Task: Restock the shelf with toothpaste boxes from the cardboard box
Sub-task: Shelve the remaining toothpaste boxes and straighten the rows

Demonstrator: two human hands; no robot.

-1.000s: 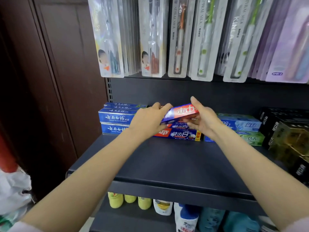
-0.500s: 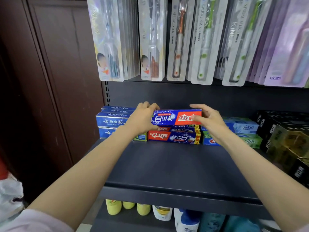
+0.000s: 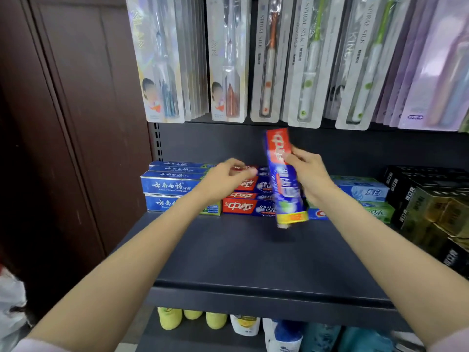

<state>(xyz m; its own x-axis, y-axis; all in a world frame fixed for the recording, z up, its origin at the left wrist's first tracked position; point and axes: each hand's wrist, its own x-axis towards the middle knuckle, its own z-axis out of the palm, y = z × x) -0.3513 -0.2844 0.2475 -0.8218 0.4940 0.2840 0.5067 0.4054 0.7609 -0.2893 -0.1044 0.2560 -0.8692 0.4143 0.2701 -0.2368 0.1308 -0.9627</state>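
My right hand point(image 3: 308, 174) grips a red-and-blue toothpaste box point(image 3: 285, 179) and holds it nearly upright above the dark shelf point(image 3: 253, 252), red end up. My left hand point(image 3: 228, 177) hovers beside it with fingers apart, over a stack of matching red-and-blue toothpaste boxes point(image 3: 247, 199) lying flat at the back of the shelf. Blue toothpaste boxes point(image 3: 172, 185) are stacked to the left of that pile. The cardboard box is out of view.
Pale blue and green toothpaste boxes point(image 3: 365, 193) lie right of the stack, with black and gold boxes point(image 3: 431, 204) at the far right. Toothbrush packs point(image 3: 228, 59) hang overhead. Bottles point(image 3: 243, 326) stand on the lower shelf. A brown wooden panel point(image 3: 76, 123) lies left.
The top red-and-blue box, held flat on the stack by both hands, has been lifted and turned upright by my right hand. My left hand has let go of it.
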